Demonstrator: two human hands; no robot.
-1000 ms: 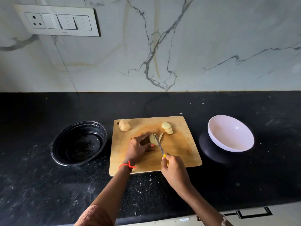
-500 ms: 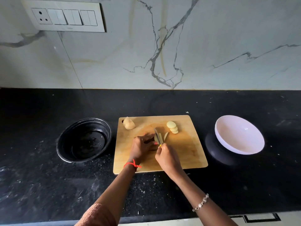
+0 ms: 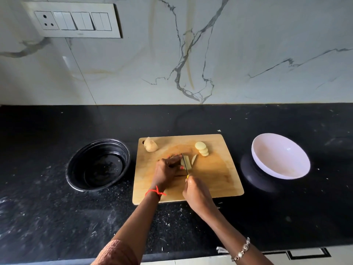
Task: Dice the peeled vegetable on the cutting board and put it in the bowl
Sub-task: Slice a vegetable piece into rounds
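A wooden cutting board [image 3: 219,178] lies on the black counter. My left hand [image 3: 167,170] holds down a piece of peeled potato [image 3: 187,162] near the board's middle, fingers curled on it. My right hand [image 3: 197,194] grips a yellow-handled knife [image 3: 186,165] whose blade stands in the potato right beside my left fingertips. One thin slice [image 3: 193,159] leans just right of the blade. Several round slices [image 3: 202,148] are stacked at the back right of the board. A whole potato chunk [image 3: 150,144] sits at the back left corner. A white bowl [image 3: 279,156] stands right of the board.
A black round bowl [image 3: 98,165] sits left of the board, apparently empty. The white bowl rests tilted on a dark base [image 3: 252,175]. Behind the counter rises a marble wall with a switch panel [image 3: 74,21]. The counter's front edge runs along the bottom.
The knife has moved along the potato piece, my right hand pulling back toward me from its forward position half a second ago. My left hand keeps holding the potato.
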